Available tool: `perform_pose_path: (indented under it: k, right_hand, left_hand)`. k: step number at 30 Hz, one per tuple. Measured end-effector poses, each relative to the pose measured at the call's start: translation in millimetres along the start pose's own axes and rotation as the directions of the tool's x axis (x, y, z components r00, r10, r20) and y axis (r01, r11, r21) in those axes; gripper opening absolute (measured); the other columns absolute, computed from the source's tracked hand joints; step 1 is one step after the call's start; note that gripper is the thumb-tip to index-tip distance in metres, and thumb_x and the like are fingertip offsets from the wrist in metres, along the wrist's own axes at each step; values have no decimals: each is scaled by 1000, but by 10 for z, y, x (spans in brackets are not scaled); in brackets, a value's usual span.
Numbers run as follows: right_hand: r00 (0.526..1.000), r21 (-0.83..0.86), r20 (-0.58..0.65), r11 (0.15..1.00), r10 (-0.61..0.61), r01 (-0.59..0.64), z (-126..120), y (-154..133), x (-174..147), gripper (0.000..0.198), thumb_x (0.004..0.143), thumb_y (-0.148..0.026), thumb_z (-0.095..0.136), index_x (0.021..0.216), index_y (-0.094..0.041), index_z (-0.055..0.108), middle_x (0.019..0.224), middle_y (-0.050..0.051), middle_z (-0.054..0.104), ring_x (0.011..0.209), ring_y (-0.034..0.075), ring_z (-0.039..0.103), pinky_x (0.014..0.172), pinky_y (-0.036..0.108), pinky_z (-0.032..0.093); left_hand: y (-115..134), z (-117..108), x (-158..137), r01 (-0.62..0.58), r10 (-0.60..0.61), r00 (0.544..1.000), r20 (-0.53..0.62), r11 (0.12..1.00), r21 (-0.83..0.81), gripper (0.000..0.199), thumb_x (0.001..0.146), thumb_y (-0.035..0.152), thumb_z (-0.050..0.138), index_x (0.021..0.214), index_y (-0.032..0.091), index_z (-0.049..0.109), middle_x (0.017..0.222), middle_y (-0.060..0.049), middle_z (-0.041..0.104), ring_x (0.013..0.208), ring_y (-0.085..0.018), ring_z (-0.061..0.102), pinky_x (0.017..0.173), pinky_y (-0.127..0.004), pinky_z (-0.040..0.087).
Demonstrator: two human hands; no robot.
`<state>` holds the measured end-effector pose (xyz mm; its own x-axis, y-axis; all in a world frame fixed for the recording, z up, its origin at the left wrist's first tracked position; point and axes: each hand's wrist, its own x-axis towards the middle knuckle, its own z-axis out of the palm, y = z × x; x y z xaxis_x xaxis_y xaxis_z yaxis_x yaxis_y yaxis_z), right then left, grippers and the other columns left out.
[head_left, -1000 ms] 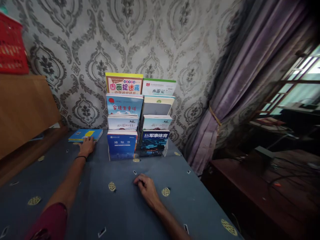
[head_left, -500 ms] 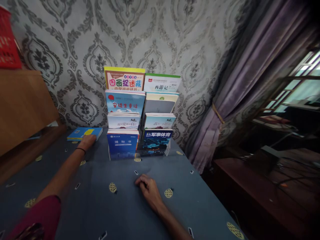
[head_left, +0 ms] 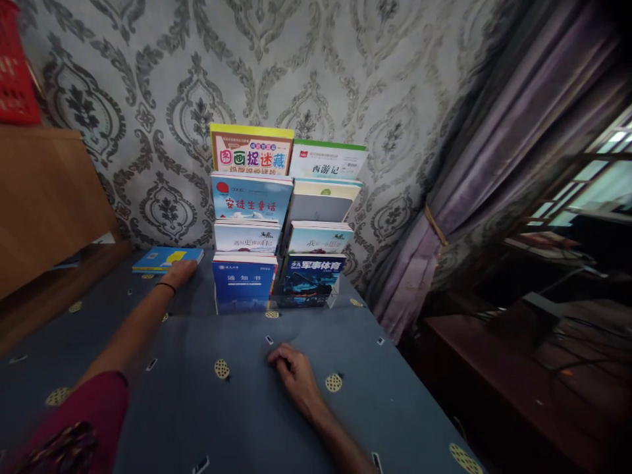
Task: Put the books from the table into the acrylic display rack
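Observation:
My left hand [head_left: 182, 272] is stretched far out to the left, at the front right edge of a blue and yellow book [head_left: 160, 255] lying flat on the table. Its fingers point away from me and are hidden, so whether they grip the book cannot be told. A dark band circles that wrist. My right hand [head_left: 291, 365] rests on the tablecloth [head_left: 257, 408] with its fingers curled in and nothing visible in them. Beyond it stands a tiered clear rack [head_left: 276, 304] of books in two columns, with a dark blue book [head_left: 244, 283] and a military-themed book [head_left: 311, 280] in front.
A wooden cabinet [head_left: 49, 204] stands at the left with a red basket [head_left: 17, 72] on top. Patterned wallpaper [head_left: 395, 118] backs the table. At the right hang purple curtains [head_left: 474, 158], beside a dark red surface [head_left: 474, 342] with cables.
My left hand has shifted slightly right, from over the book's cover toward its front right edge. My right hand stays in place. The view has tilted a little.

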<state>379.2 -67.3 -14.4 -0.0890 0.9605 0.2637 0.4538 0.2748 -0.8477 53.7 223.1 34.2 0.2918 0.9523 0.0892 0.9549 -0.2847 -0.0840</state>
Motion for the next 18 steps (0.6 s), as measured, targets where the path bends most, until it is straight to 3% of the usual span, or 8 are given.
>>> perform_pose_path:
  k: [7, 14, 18]
  right_hand:
    - [1000, -10, 7, 1000, 27, -27, -18, -22, 10, 28, 80, -9, 45, 77, -21, 70, 76, 2, 65, 72, 16, 60, 68, 25, 43]
    - [1000, 4, 20, 1000, 5, -6, -10, -30, 24, 29, 79, -5, 46, 78, -20, 71, 79, 2, 67, 75, 16, 62, 72, 26, 45]
    - [1000, 6, 23, 1000, -3, 2, -1, -23, 24, 29, 79, -5, 46, 78, -20, 71, 80, 2, 68, 76, 17, 62, 73, 27, 45]
  left_hand:
    - [77, -141, -255, -31, 27, 998, 61, 998, 62, 34, 90, 8, 38, 110, 8, 65, 106, -25, 70, 107, -35, 68, 93, -46, 49]
    - [199, -174, -922, -65, 50, 990, 134, 992, 110, 45, 88, 5, 33, 126, 6, 59, 104, -25, 69, 103, -37, 68, 92, -50, 49]
    - [234, -198, -1260, -60, 48, 989, 141, 995, 84, 44, 88, 7, 37, 125, 10, 61, 106, -22, 71, 100, -34, 70, 91, -47, 50]
